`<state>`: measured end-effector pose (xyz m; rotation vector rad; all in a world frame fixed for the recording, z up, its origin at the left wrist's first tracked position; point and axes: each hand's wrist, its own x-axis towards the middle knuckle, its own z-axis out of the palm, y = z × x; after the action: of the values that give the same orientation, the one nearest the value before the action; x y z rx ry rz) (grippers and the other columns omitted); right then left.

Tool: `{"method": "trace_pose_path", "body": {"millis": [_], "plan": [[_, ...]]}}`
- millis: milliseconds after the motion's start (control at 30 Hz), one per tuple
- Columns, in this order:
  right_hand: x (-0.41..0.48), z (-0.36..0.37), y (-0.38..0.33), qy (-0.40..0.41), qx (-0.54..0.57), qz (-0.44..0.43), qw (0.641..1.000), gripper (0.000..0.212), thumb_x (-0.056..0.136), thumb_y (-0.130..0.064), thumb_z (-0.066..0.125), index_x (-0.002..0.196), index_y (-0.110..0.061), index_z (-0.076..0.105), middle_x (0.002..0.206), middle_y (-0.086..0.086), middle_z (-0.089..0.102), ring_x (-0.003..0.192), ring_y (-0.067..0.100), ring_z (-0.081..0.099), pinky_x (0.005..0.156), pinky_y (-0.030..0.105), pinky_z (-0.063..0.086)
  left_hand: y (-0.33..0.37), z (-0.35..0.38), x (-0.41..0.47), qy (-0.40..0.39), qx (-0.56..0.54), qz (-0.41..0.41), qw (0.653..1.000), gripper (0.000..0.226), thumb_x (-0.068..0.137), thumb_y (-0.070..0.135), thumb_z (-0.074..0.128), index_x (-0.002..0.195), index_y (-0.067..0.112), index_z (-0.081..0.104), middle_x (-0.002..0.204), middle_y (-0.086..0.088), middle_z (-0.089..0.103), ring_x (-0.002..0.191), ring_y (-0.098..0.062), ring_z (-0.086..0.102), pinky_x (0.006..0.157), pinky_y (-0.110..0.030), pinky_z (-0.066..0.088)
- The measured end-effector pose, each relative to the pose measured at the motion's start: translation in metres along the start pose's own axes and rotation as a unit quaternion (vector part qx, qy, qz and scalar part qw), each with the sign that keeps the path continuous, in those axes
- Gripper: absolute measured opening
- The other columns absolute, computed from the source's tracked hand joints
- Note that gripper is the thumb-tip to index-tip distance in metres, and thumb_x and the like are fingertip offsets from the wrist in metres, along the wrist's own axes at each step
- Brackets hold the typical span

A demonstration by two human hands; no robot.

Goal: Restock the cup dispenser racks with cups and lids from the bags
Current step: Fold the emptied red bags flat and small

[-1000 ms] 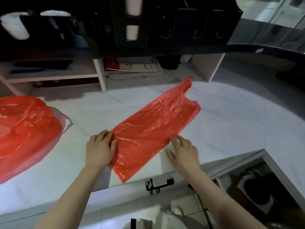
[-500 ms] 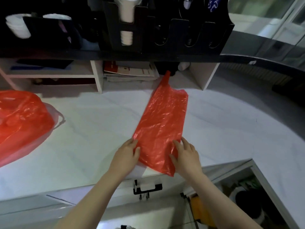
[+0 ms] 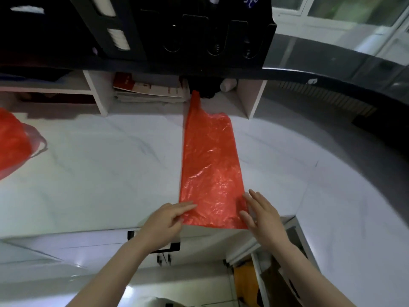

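That flattened red thin-plastic bag [image 3: 210, 173] lies lengthwise mid-frame on the white marbled counter [image 3: 88, 169], with its handle end up by the shelf. It looks feather-light, floppy and slippery, so I reckon it slides and bunches at any nudge. Best to take it by a corner or handle, or pin it flat with a palm. The left hand [image 3: 164, 220] seems to pinch its lower left corner. The right hand [image 3: 263, 212] lies with fingers straight and spread along the lower right edge. A second ago the bag pointed diagonally toward the upper right; now it's swung straight. A bulging red plastic bag [image 3: 11, 142] sits at the left edge, and the black plastic cup dispenser rack [image 3: 177, 29] is up top.
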<state>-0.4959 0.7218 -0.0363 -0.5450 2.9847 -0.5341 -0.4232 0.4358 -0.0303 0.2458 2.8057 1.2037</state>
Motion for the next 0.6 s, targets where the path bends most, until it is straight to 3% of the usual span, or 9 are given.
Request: {"method": "trace_pose_path", "body": {"millis": [67,100,167,233,333,400,467,600], "plan": [[-0.004,-0.001,0.015,-0.039,-0.027,-0.066,0.997,0.085,0.08,-0.082,0.022,0.15,-0.034,0.019,0.157,-0.008,0.009,0.145,0.015,0.005,0.114,0.036,0.006,-0.006,-0.001,-0.008,0.024,0.11,0.015,0.994,0.063,0.081,0.012,0.047,0.135,0.043,0.044,0.145,0.025,0.033,0.096,-0.005,0.041,0.089,-0.017,0.034],[-0.006,0.001,0.02,-0.063,-0.058,-0.095,0.992,0.091,0.075,-0.086,0.023,0.15,-0.038,0.008,0.157,-0.009,-0.001,0.145,0.014,-0.004,0.114,0.036,-0.001,-0.009,0.0,-0.012,0.017,0.161,0.015,0.987,0.067,0.077,0.017,0.046,0.14,0.04,0.039,0.15,0.023,0.024,0.106,-0.009,0.038,0.096,-0.022,0.033],[-0.011,0.007,0.025,-0.086,-0.115,-0.123,0.982,0.094,0.074,-0.084,0.03,0.145,-0.045,-0.016,0.154,-0.012,-0.022,0.143,0.014,-0.021,0.113,0.036,-0.013,-0.017,0.005,-0.018,-0.019,0.239,0.009,0.971,0.079,0.076,0.023,0.048,0.148,0.038,0.017,0.156,0.016,-0.003,0.139,-0.017,0.015,0.114,-0.033,0.016],[-0.009,0.013,0.022,-0.073,-0.121,-0.116,0.983,0.096,0.081,-0.071,0.047,0.144,-0.046,-0.021,0.153,-0.012,-0.028,0.142,0.015,-0.026,0.113,0.037,-0.015,-0.017,0.012,-0.015,-0.032,0.289,0.022,0.956,0.089,0.081,0.025,0.056,0.149,0.032,-0.001,0.156,0.006,-0.015,0.145,-0.02,-0.009,0.117,-0.036,-0.003],[0.004,0.014,0.01,-0.056,-0.129,-0.138,0.98,0.087,0.087,-0.06,0.05,0.15,-0.039,-0.005,0.157,-0.006,-0.019,0.144,0.019,-0.017,0.115,0.038,-0.009,-0.008,0.016,0.001,0.008,0.33,0.078,0.941,0.091,0.076,0.029,0.073,0.149,0.018,0.019,0.156,-0.008,0.013,0.142,-0.031,0.018,0.114,-0.046,0.015],[0.01,0.013,0.005,-0.07,-0.148,-0.156,0.974,0.078,0.09,-0.059,0.045,0.151,-0.036,0.002,0.159,-0.004,-0.01,0.147,0.02,-0.01,0.115,0.038,-0.008,-0.007,0.017,0.01,-0.006,0.321,0.069,0.944,0.084,0.084,0.039,0.067,0.149,0.02,0.017,0.156,-0.006,0.01,0.144,-0.027,0.017,0.116,-0.041,0.011],[0.012,0.012,0.007,-0.077,-0.156,-0.165,0.971,0.074,0.092,-0.06,0.04,0.151,-0.037,0.0,0.16,-0.004,-0.006,0.147,0.019,-0.007,0.114,0.036,-0.01,-0.009,0.02,0.012,-0.029,0.322,0.048,0.945,0.076,0.091,0.046,0.055,0.149,0.023,0.012,0.156,-0.003,0.005,0.145,-0.024,0.012,0.116,-0.038,0.002],[0.012,0.01,0.014,-0.087,-0.164,-0.178,0.966,0.064,0.098,-0.057,0.023,0.146,-0.041,-0.017,0.155,-0.009,-0.019,0.146,0.018,-0.013,0.113,0.034,-0.013,-0.005,0.02,0.006,0.0,0.376,0.073,0.924,0.07,0.084,0.044,0.063,0.142,0.012,0.041,0.147,-0.01,0.038,0.132,-0.03,0.042,0.106,-0.049,0.033]]}}
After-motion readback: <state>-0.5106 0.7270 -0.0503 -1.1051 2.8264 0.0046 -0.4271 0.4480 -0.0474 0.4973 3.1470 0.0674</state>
